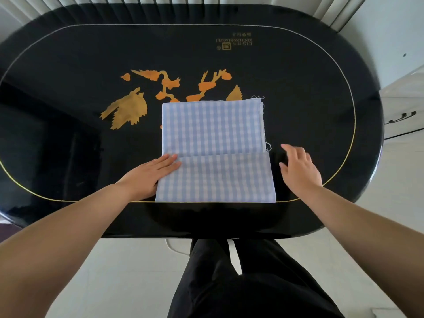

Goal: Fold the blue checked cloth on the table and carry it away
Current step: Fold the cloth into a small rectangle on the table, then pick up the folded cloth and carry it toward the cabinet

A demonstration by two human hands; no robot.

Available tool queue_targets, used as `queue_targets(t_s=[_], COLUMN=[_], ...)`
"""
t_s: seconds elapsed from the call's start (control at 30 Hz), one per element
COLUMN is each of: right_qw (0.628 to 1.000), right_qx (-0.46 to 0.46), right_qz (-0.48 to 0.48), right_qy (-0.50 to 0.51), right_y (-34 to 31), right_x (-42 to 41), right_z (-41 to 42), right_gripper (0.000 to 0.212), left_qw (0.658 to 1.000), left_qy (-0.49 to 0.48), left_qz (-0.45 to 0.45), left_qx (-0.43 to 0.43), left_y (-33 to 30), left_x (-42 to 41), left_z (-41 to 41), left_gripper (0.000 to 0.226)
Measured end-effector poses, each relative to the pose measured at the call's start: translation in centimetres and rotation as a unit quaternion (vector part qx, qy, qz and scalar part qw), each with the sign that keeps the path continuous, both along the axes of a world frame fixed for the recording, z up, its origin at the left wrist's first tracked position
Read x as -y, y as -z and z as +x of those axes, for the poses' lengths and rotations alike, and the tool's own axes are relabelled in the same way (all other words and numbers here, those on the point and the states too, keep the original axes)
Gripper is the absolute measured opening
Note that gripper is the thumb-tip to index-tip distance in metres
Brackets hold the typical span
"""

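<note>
Our left hand (146,177) lies flat, fingers (168,160) straight and together, their tips pressing the left edge of the cloth (213,150); it grips nothing. Our right hand (299,167) hovers just beside the right edge, fingers spread, empty. The cloth lies folded on the black table (68,65), near its front rim. Gold lettering (234,41), upside down, reads "XINHENGBIAOZHI".

Bare black table (298,76) is seen all around the folded cloth (213,152). Its left edge is covered by the left hand (149,175); its right side is flanked by the right hand (298,168).
</note>
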State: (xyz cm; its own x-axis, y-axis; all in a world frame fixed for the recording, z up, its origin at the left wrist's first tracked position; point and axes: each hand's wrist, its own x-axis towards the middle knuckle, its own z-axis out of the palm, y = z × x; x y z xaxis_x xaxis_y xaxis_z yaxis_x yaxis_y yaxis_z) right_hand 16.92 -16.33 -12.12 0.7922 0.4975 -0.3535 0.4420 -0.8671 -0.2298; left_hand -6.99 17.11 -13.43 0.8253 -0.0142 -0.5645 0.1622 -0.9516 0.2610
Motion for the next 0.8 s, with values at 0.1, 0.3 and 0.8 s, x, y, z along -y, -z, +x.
queue_targets(t_s=[0.1,0.3,0.8], right_qw=[0.936,0.886,0.947], right_qx=[0.105,0.01,-0.067], right_qz=[-0.04,-0.08,0.02], right_qy=[-0.333,-0.457,-0.313], right_y=[1.7,3.3,2.1], right_x=[2.0,1.9,0.0], right_z=[0.7,2.7,1.7], right_gripper=[0.066,0.089,0.081], left_qw=[1.0,0.999,0.582], left_qy=[-0.008,-0.007,-0.657], left_qz=[-0.013,-0.018,-0.479], left_qx=[-0.002,-0.032,-0.008], left_y=[-0.1,0.0,-1.0], left_x=[0.0,-0.1,2.4], left_z=[0.0,0.2,2.4], left_gripper=[0.077,0.084,0.071])
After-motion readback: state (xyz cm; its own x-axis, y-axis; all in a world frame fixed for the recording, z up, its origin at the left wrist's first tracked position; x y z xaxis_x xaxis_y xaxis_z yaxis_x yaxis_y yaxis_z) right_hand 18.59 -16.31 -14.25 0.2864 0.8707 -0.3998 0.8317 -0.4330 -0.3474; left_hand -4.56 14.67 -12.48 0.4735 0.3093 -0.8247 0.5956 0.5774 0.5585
